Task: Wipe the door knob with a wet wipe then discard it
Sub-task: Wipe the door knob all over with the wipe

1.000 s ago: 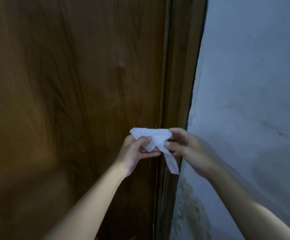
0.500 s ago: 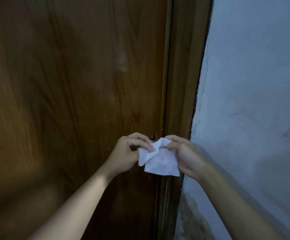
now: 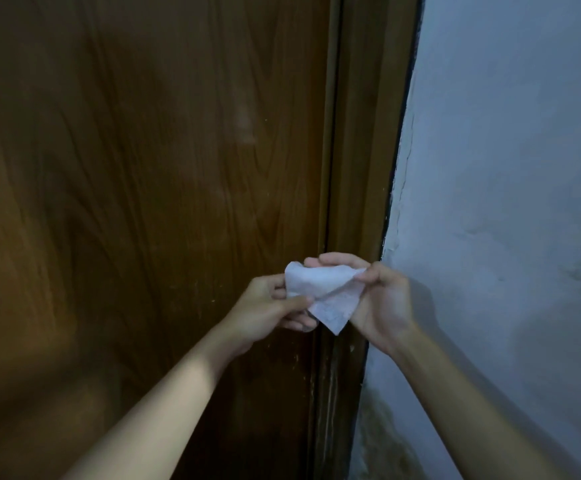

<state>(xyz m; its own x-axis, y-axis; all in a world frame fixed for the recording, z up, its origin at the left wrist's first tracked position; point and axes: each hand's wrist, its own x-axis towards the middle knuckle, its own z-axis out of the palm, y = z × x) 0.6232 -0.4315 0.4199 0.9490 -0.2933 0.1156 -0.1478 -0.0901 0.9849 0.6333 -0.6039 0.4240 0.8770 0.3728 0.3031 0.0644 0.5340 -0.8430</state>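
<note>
At the far left, a brown wooden door point(image 3: 126, 202) filled most of the view, its grain blurred and dim. The left hand point(image 3: 268, 310) was raised in front of the door's right edge, its fingers point(image 3: 296, 301) closed in a pinch on the left side of a white wet wipe point(image 3: 320, 292). The wipe was held in the air between the two hands, crumpled and partly folded, with one corner hanging down. Behind it ran the door frame point(image 3: 361, 133). The right hand point(image 3: 379, 299) was placed just beside the frame, its fingers point(image 3: 337, 261) curled over the top of the wipe and its thumb pressed on the wipe's right edge, so that the wipe was gripped from both sides. To the right, a pale plastered wall point(image 3: 507, 168) was seen, rough and stained near the bottom.

The door knob could not be made out; it was judged to be hidden behind the hands or the wipe, so whether it had been wiped could not be told.

From here, the wipe could be torn if it were pulled apart too hard, as it appeared thin and damp. It could also be dropped while being refolded, since only light pinches held it.
</note>
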